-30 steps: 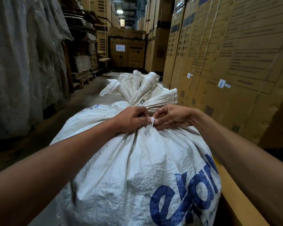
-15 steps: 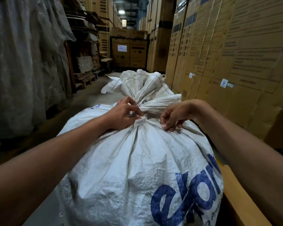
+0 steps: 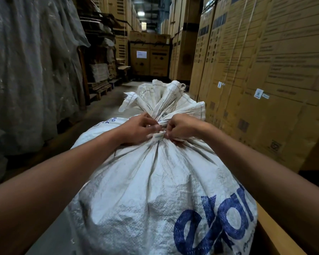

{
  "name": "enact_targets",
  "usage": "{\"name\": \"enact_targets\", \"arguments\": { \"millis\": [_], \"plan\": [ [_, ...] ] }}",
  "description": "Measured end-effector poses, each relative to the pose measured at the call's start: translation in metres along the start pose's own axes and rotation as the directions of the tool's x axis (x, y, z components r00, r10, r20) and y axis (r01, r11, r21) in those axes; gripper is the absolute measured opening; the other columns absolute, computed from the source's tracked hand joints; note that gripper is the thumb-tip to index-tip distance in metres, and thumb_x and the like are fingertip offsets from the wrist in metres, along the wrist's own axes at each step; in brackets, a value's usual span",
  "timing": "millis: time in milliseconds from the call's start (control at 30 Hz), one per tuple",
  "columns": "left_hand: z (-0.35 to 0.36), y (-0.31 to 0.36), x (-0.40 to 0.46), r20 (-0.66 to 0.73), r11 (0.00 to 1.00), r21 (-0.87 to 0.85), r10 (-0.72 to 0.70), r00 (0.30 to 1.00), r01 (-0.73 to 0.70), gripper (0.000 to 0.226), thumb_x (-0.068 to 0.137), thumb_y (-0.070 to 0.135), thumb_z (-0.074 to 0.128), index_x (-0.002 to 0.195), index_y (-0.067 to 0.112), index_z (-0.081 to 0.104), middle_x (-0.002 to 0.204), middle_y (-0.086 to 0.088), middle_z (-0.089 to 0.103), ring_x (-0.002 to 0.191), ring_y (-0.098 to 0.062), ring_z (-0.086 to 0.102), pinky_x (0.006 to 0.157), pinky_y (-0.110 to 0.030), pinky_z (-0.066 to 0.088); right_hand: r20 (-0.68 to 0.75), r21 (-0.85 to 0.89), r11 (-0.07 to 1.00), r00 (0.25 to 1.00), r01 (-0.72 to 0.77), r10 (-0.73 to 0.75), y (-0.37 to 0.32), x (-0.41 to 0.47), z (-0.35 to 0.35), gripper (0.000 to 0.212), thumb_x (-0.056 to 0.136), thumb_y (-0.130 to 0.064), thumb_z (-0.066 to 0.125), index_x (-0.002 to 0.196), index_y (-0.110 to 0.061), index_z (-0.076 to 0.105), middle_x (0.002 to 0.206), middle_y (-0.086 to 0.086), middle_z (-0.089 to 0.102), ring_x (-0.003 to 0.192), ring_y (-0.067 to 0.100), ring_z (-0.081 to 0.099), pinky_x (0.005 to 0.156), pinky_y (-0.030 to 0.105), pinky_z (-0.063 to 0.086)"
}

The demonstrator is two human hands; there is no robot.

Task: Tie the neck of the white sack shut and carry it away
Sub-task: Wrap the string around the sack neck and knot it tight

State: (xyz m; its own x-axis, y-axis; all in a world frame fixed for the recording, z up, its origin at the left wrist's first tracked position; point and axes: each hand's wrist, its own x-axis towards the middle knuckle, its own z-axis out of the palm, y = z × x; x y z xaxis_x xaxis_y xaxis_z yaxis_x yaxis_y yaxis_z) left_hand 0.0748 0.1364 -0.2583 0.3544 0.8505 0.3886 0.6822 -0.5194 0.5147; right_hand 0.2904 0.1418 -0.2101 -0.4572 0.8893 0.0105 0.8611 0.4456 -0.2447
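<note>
The white sack (image 3: 155, 190) ran off the bottom edge, its blue lettering (image 3: 215, 223) cut short at lower right; print on the cartons (image 3: 265, 61) at upper right was too blurred to read; both arms left the lower corners

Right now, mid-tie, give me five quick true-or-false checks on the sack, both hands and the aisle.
1. Both hands are at the gathered neck of the white sack. True.
2. The left hand hangs free at the person's side. False: it grips at the white tie strip.
3. The right hand pinches the strip. True.
4. The sack's lettering is red. False: blue.
5. Cardboard cartons stand right of the sack. True.
</note>
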Motion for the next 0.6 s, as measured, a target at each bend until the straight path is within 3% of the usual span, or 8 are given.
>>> {"name": "enact_targets", "arguments": {
  "millis": [100,200,267,367,500,600],
  "plan": [
    [-0.003,0.013,-0.002,0.015,0.985,-0.167,-0.044,0.999,0.046,0.040,0.104,0.060,0.058,0.102,0.028,0.082,0.101,0.006,0.071,0.096,-0.012,0.067,0.085,-0.029,0.050,-0.001,0.022,1.000,1.000,0.004,-0.004,0.001,-0.002,-0.001,0.015,0.092,-0.013,0.071,0.080,-0.019,0.077,0.083,0.003,0.077,0.075,0.016,0.067,0.056,0.023,0.047],
    [0.002,0.021,-0.001,0.016,0.998,0.049,0.034,0.999,-0.035,0.039,0.087,0.066,0.072,0.093,0.028,0.074,0.095,0.006,0.071,0.089,-0.015,0.069,0.078,-0.037,0.055,0.032,0.081,0.997,0.999,-0.014,0.012,0.002,-0.002,0.000,0.013,0.093,-0.008,0.068,0.090,-0.012,0.080,0.080,0.004,0.076,0.070,0.018,0.071,0.053,0.022,0.049],
    [0.004,0.024,0.002,0.016,0.992,0.123,0.025,1.000,-0.027,0.026,0.082,0.052,0.074,0.084,0.027,0.072,0.082,0.009,0.072,0.077,-0.013,0.068,0.070,-0.036,0.055,0.046,0.080,0.996,0.999,-0.025,0.022,0.003,-0.005,0.001,0.014,0.093,-0.006,0.069,0.103,-0.010,0.079,0.087,0.007,0.076,0.070,0.018,0.069,0.053,0.023,0.051],
    [-0.001,0.030,0.003,0.042,0.972,0.231,0.027,0.999,-0.036,0.012,0.087,0.031,0.076,0.079,0.023,0.074,0.069,0.010,0.071,0.065,-0.008,0.065,0.062,-0.027,0.048,0.117,0.257,0.964,0.993,-0.064,0.035,0.007,-0.010,0.002,0.022,0.098,0.006,0.060,0.116,-0.002,0.070,0.077,0.013,0.067,0.053,0.016,0.063,0.044,0.023,0.051],
    [-0.016,0.026,0.004,0.058,0.944,0.330,0.015,0.998,-0.033,0.012,0.093,0.034,0.073,0.085,0.025,0.074,0.078,0.006,0.073,0.077,-0.018,0.069,0.070,-0.033,0.051,0.198,0.320,0.944,0.980,-0.085,0.021,0.011,-0.008,-0.004,0.035,0.103,0.012,0.045,0.126,-0.008,0.062,0.080,0.016,0.059,0.052,0.018,0.060,0.046,0.027,0.055],
    [-0.015,0.023,0.004,0.052,0.928,0.372,0.020,0.998,-0.038,0.009,0.097,0.032,0.073,0.092,0.025,0.074,0.081,0.005,0.070,0.082,-0.024,0.070,0.071,-0.035,0.048,0.216,0.268,0.958,0.975,-0.100,0.041,0.007,-0.006,-0.007,0.038,0.103,0.013,0.041,0.128,-0.005,0.062,0.083,0.018,0.060,0.056,0.021,0.059,0.047,0.028,0.057]
  ]
}}
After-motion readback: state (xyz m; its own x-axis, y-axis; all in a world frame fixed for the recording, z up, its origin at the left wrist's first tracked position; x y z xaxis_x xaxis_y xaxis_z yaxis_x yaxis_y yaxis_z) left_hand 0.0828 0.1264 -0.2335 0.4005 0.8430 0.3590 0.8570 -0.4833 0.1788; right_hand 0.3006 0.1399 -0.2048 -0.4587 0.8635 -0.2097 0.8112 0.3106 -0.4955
